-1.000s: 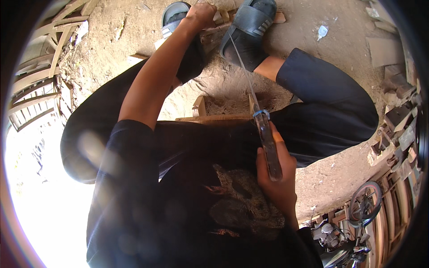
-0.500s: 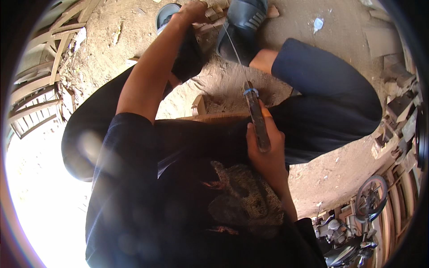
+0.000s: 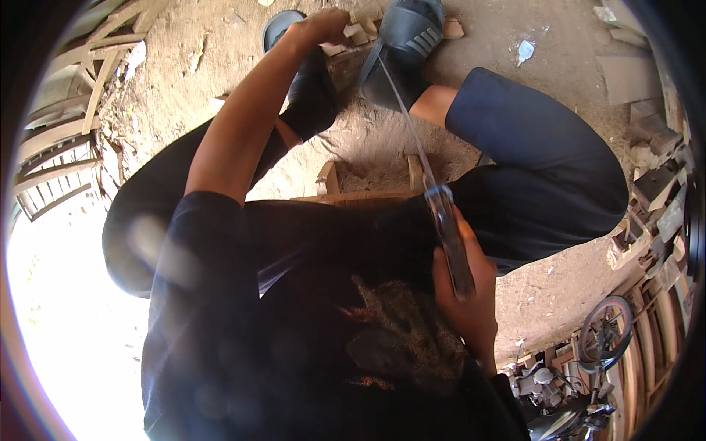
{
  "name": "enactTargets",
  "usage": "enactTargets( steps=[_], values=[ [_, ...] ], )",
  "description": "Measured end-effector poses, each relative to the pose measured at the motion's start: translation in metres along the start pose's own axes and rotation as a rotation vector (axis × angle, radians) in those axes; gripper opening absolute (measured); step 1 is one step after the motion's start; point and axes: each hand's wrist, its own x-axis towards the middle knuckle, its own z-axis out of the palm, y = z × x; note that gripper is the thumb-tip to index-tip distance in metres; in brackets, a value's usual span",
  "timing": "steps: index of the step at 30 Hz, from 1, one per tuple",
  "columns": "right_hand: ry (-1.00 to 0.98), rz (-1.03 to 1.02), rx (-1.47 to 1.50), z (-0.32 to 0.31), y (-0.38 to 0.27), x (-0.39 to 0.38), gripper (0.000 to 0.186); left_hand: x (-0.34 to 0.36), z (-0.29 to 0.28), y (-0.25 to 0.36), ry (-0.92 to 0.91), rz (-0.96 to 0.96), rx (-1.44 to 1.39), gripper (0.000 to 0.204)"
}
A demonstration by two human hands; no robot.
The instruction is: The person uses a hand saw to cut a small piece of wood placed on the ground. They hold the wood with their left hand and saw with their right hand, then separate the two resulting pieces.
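My right hand point(image 3: 474, 294) is wrapped round the dark handle of a long, narrow hand saw point(image 3: 450, 239), with a blue binding where the blade starts. Seen nearly edge-on, the thin blade runs up and away toward my feet; its teeth cannot be made out. At the far end my left hand point(image 3: 323, 28) is closed at a small piece of wood point(image 3: 359, 33), its fingertips partly hidden. This wood lies between my two dark sandals, the left sandal point(image 3: 281, 29) partly behind my wrist and the right sandal point(image 3: 412, 37) beside the blade tip.
Beneath my lap is the edge of a low wooden seat point(image 3: 360, 197). A crushed pale plastic piece point(image 3: 525, 51) lies on the dirt floor at the upper right. Wood scraps point(image 3: 658, 176) line the right side. A motorcycle point(image 3: 548, 389) and a wheel point(image 3: 605, 334) stand at the lower right.
My right hand has drawn the saw back toward my body and slightly right, so the blade tip sits nearer me. My left hand stays at the wood, shifted slightly.
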Motion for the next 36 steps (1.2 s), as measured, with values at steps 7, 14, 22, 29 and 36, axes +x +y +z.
enactTargets(
  steps=[7,14,22,29,36],
  values=[
    [-0.048,0.138,0.063,0.004,-0.02,0.012,0.054,0.022,0.026,-0.019,-0.066,-0.12,0.016,0.06],
    [-0.119,0.216,0.083,0.001,-0.012,0.0,0.051,-0.005,0.0,0.005,-0.04,-0.039,-0.026,0.054],
    [0.002,-0.052,0.01,0.007,0.004,0.012,0.051,-0.005,0.009,0.002,0.012,-0.04,-0.016,0.056],
    [-0.045,0.123,0.061,0.001,-0.006,0.022,0.052,-0.003,0.005,0.008,0.043,-0.037,0.04,0.054],
    [-0.049,0.039,-0.102,-0.008,-0.002,-0.02,0.055,-0.007,0.006,-0.004,0.028,0.011,0.03,0.059]
  ],
)
